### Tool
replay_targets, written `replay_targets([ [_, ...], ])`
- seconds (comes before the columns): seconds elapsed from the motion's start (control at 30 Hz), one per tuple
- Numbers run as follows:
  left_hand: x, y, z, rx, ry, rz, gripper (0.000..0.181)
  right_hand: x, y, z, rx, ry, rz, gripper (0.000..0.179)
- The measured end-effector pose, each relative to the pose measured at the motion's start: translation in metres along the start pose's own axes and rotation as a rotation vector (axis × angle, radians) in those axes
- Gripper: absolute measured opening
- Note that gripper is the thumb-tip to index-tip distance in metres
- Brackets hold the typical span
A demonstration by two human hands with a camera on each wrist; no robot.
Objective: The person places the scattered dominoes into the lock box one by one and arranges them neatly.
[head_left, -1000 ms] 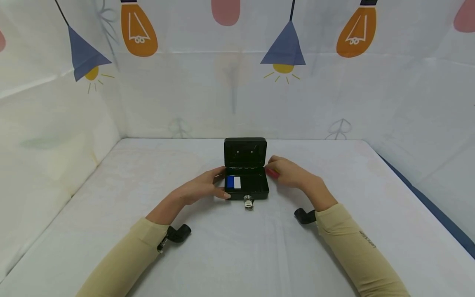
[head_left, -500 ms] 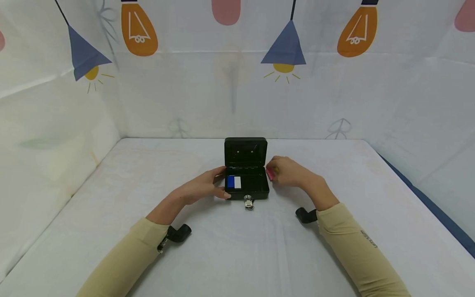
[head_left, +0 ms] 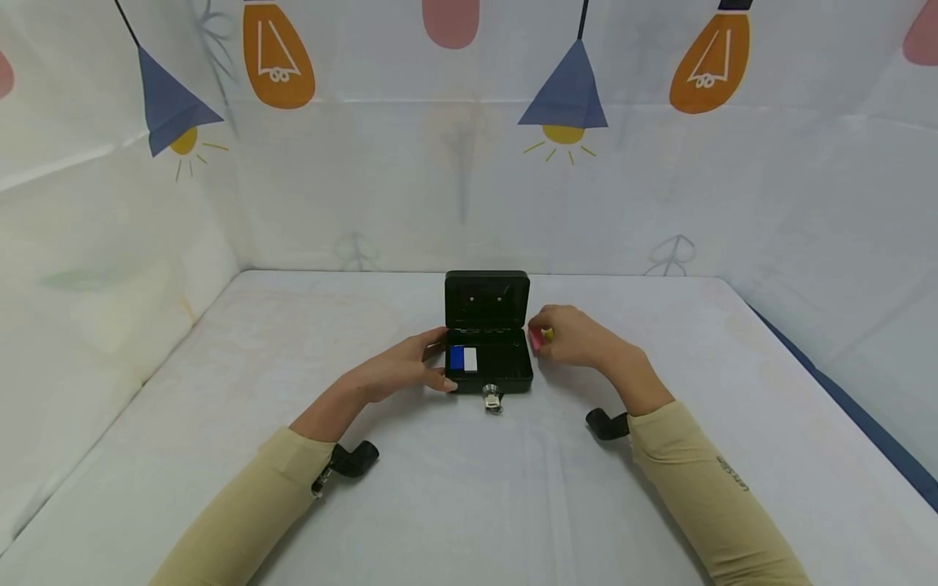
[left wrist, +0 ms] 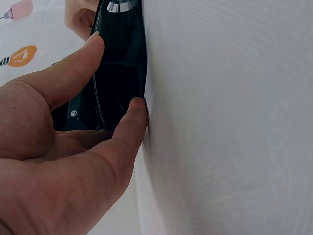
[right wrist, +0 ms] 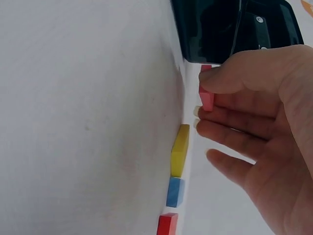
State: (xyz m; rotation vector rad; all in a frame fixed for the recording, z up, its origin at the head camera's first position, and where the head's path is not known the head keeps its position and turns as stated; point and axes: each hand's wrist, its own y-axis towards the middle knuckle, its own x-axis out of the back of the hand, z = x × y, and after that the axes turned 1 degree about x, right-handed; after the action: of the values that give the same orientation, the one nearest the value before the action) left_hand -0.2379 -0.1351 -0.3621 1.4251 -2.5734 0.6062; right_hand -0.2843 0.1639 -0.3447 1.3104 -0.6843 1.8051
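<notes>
The right grip [head_left: 575,338] is holding the pink block [right wrist: 207,101], pinching it narrowly between thumb and fingers just outside the black box [head_left: 516,386]; whether block and wall are touching, the pictures are not telling. Compared with a second ago, when it was slanting away from the box, the block is now pointing more nearly along that side wall, so the fingers seem to be turning it. That is probably settling its direction before letting go or lifting, and it is not yet going inside. Beyond the right grip's fingertips, the yellow block [right wrist: 179,151] is lying nearest, with the blue block [right wrist: 175,192] and the red block [right wrist: 167,224] trailing farther from the box on the tabletop [head_left: 410,505]. The left grip [head_left: 396,370] is keeping its place, spreading wide against the opposite wall with its thumb at the front corner, apparently steadying the box. Between the two grips, the lid [head_left: 487,309] is standing raised, and a blue and white piece [head_left: 458,358] is lying inside, nearer the left grip.
</notes>
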Motion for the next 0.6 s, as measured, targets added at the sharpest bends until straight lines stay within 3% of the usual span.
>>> replay_targets([
  [0.6, -0.001, 0.0006, 0.0003, -0.004, 0.013, -0.015, 0.107, 0.0104, -0.0022, 0.0051, 0.063, -0.013, -0.024, 0.024],
])
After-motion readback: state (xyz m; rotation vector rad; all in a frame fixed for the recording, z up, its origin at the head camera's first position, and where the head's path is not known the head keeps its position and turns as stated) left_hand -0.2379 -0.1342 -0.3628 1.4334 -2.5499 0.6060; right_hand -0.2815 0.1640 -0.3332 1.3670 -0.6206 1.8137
